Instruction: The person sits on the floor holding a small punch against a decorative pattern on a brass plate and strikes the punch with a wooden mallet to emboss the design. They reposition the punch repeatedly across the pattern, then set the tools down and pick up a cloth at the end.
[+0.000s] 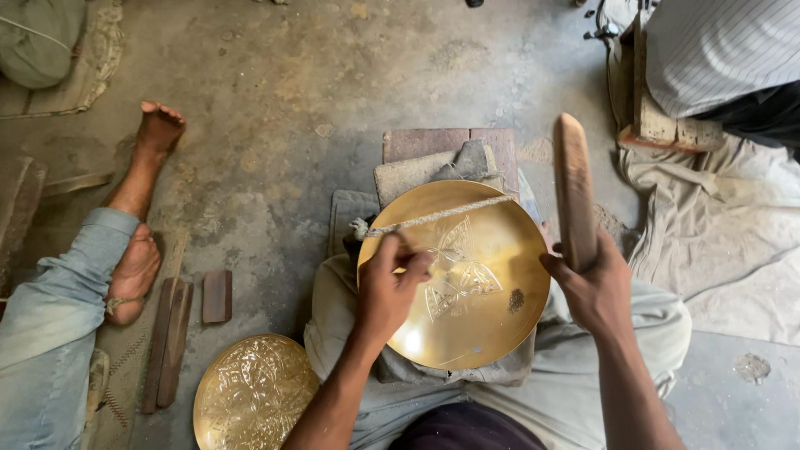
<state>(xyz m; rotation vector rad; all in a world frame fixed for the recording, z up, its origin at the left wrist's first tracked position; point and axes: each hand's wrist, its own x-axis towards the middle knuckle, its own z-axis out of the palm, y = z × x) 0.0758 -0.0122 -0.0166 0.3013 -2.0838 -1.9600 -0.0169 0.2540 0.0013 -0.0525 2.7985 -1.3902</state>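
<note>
In the head view, the person sat on the concrete floor [283, 108] with a round brass plate [492, 325] propped on the lap, leaning against a cloth pad [408, 172] and a brick [450, 142] behind it. The plate lay in the middle of the view, between the two hands, and an engraved leaf pattern showed near its centre. A twisted cord [442, 217] ran across the upper part of the plate.

The left hand [387, 287] rested on the left rim of the plate. Its fingers [414, 262] were pressed together, pinching a thin tool whose tip touched the engraved area; the tool itself was mostly hidden. The right hand [596, 287] was just beside the right rim of the plate, and its fingers were closed around the lower end of a wooden mallet [573, 187], which stood nearly upright.

On the floor near the bottom edge, left of the person's knee, lay a second brass plate [250, 396], fully engraved. Some wooden sticks [171, 342] and a small wooden block [217, 296] lay beside it. Another person's bare feet [137, 267] rested at the left side.
</note>
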